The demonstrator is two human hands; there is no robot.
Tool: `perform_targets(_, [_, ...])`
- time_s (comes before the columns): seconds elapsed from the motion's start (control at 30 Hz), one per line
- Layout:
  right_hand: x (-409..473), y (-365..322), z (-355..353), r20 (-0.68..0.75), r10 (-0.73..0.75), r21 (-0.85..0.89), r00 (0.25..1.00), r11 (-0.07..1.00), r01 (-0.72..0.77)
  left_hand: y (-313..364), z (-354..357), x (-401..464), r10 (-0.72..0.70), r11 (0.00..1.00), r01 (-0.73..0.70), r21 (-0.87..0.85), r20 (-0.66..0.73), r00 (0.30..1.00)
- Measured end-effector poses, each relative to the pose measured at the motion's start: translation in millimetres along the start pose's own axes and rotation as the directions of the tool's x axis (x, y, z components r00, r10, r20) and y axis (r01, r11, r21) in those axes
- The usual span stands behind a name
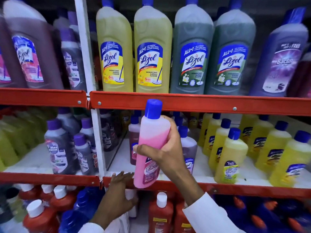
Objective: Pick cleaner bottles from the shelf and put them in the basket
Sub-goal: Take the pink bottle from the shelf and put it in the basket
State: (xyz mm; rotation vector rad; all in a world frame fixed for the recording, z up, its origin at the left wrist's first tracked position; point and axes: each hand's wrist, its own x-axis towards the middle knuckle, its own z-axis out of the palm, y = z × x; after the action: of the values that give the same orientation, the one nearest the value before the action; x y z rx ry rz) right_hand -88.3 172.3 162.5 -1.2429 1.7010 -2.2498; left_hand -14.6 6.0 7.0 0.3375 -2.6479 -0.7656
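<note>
My right hand [165, 149] grips a pink cleaner bottle [148, 143] with a blue cap and holds it upright in front of the middle shelf. My left hand [120, 195] rests with its fingers spread on the red front rail of the middle shelf [227, 188], just left of the bottle's base, and holds nothing. More pink and dark bottles [133, 140] stand on the middle shelf behind the held one. The basket is not in view.
Large yellow [133, 49] and green bottles [213, 52] fill the top shelf. Small yellow bottles [230, 155] stand at the right of the middle shelf, grey-purple ones [58, 148] at the left. Red and blue bottles [160, 214] crowd the bottom shelf. A white upright post [96, 125] divides the bays.
</note>
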Motion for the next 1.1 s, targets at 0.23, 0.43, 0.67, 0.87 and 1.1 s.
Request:
perform_targets(0.23, [-45,8,-43,-0.031,0.069,-0.214,0.997,0.974,-0.074,67,-32,-26,0.146,0.862,-0.076,-0.501,0.100,0.984])
perform_targets(0.43, [-111,31,-98,-0.041,0.197,-0.305,0.980,0.931,-0.200,133,48,-51,0.072,0.715,-0.098,-0.692,-0.067,0.995])
perform_targets(0.67, [-195,91,-186,0.046,0.396,-0.605,0.917,0.741,-0.290,126,184,-88,-0.104,0.771,0.202,-0.604,0.193,0.976])
perform_targets(0.87, [-254,165,-230,0.017,0.611,-0.704,0.792,0.569,-0.424,90,295,-113,-0.247,0.785,0.424,-0.453,0.399,0.883])
perform_targets(1.1, [-292,238,-223,-0.009,0.754,-0.724,0.657,0.449,-0.524,72,356,-132,-0.504,0.710,0.630,-0.316,0.397,0.767])
